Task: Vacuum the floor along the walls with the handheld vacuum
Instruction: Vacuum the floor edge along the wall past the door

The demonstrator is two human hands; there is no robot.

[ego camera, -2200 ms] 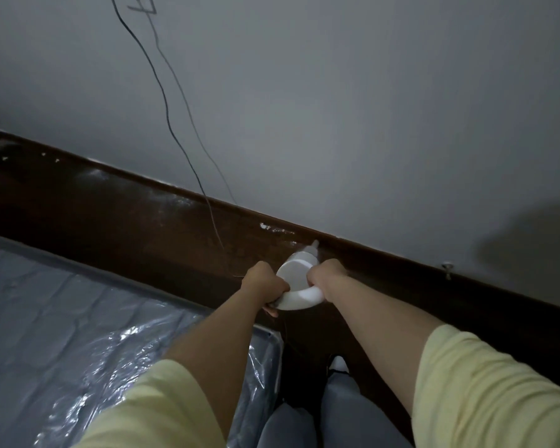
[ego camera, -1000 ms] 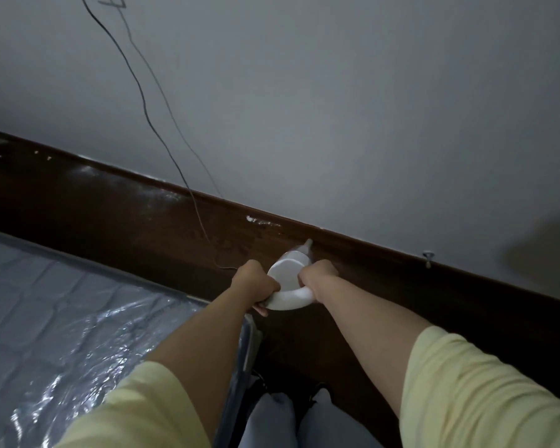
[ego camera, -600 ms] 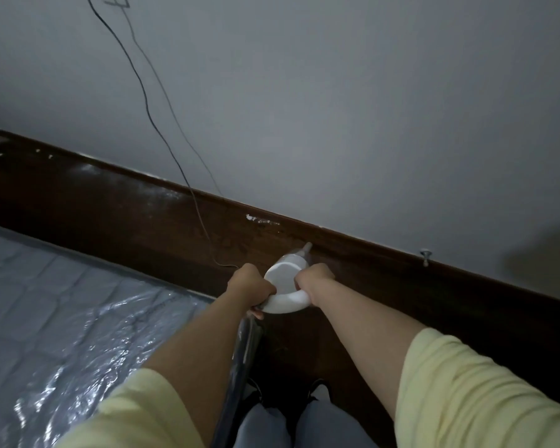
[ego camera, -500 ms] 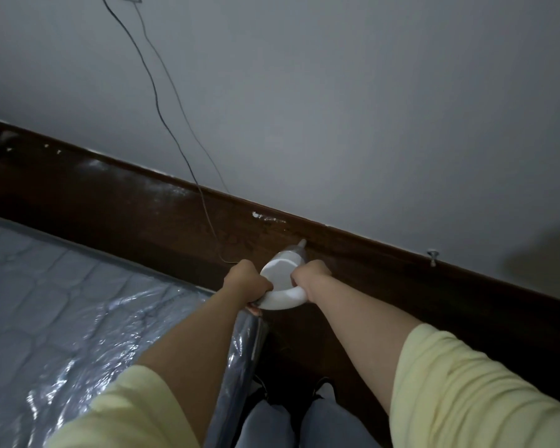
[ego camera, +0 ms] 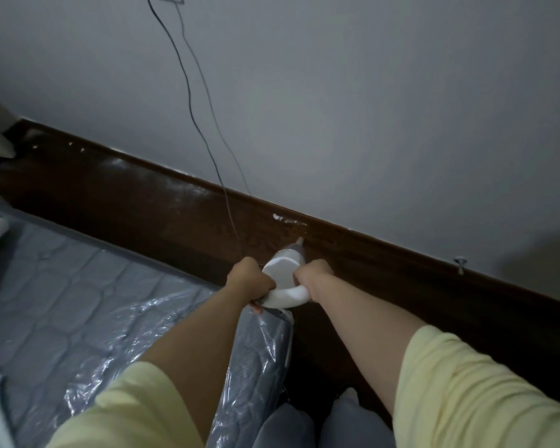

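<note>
Head view: both hands (ego camera: pixel 249 279) (ego camera: pixel 314 274) grip white handheld vacuum (ego camera: pixel 285 279).

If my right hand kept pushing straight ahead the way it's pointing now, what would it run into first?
Most likely the dark wooden skirting at the foot of the grey wall. The right hand grips the white handheld vacuum, whose nozzle tip looks almost at that board, though depth is hard to judge.
</note>
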